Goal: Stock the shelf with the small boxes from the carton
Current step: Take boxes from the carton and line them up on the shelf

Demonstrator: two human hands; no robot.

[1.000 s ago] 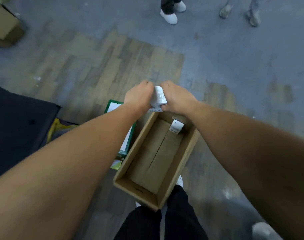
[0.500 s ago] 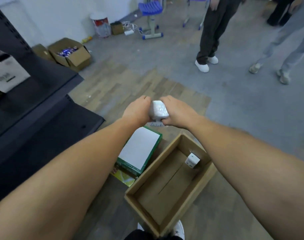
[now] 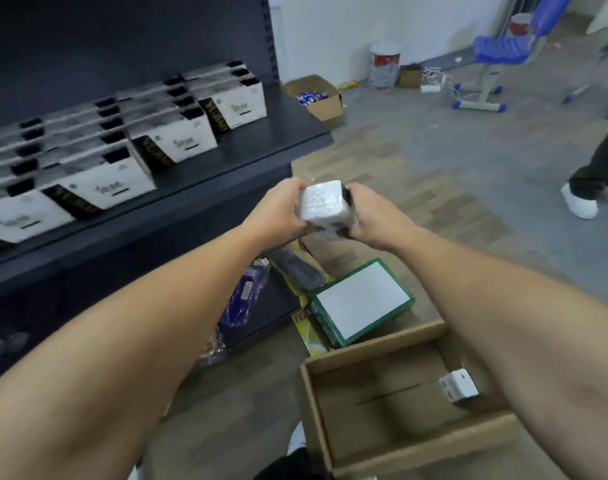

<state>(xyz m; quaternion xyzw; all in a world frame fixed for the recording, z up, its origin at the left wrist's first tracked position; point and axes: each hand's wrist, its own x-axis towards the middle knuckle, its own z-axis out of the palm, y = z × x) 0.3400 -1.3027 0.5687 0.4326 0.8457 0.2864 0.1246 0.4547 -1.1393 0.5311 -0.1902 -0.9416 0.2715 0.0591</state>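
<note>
Wrapped white bundle of small boxes (image 3: pixel 325 204) sits clamped between both hands, out in the air just off the front right corner of the dark shelf (image 3: pixel 226 154). Left hand (image 3: pixel 278 209) grips its left side, fingers curled round the far edge; right hand (image 3: pixel 373 216) grips the right side, fingers wrapped under and mostly hidden. Both forearms stretched forward, converging on the bundle. One small white box (image 3: pixel 458 389) left in the carton (image 3: pixel 333 372), against its right wall. Shelved boxes (image 3: pixel 177 140) stand in rows along the shelf's back half; front strip bare. Versus 0.5 s ago: same two-handed grip, bundle lifted higher and toward the shelf, view swung left so the stocked shelf now shows, carton now at bottom right.
</note>
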